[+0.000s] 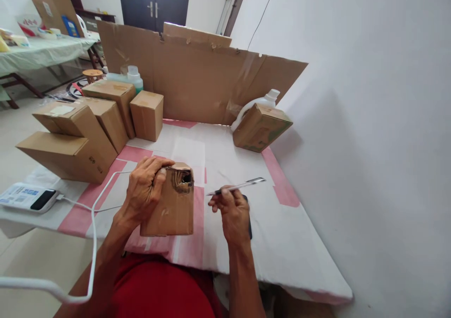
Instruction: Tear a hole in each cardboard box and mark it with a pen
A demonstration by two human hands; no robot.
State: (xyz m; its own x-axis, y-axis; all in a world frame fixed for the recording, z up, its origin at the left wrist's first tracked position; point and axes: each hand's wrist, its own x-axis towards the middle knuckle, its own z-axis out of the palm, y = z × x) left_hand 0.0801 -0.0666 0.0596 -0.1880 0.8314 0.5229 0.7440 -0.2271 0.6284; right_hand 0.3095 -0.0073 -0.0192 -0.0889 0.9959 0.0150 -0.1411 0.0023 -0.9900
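My left hand (pixel 145 186) grips the left side and top edge of a small brown cardboard box (pixel 173 205) standing upright at the near edge of the table. The box's top right corner is torn, showing a dark hole. My right hand (pixel 230 210) hovers just right of the box and holds a slim silver pen-like tool (pixel 241 185), its long end pointing right and away from the box. A dark flat object lies under my right hand, mostly hidden.
Several closed cardboard boxes (pixel 75 139) are stacked at the left, one more box (pixel 261 126) leans at the back right by a white jug (pixel 262 100). A cardboard sheet (pixel 197 73) stands behind. A phone (pixel 42 199) with a white cable lies at the left edge. A white wall (pixel 369 144) runs along the right.
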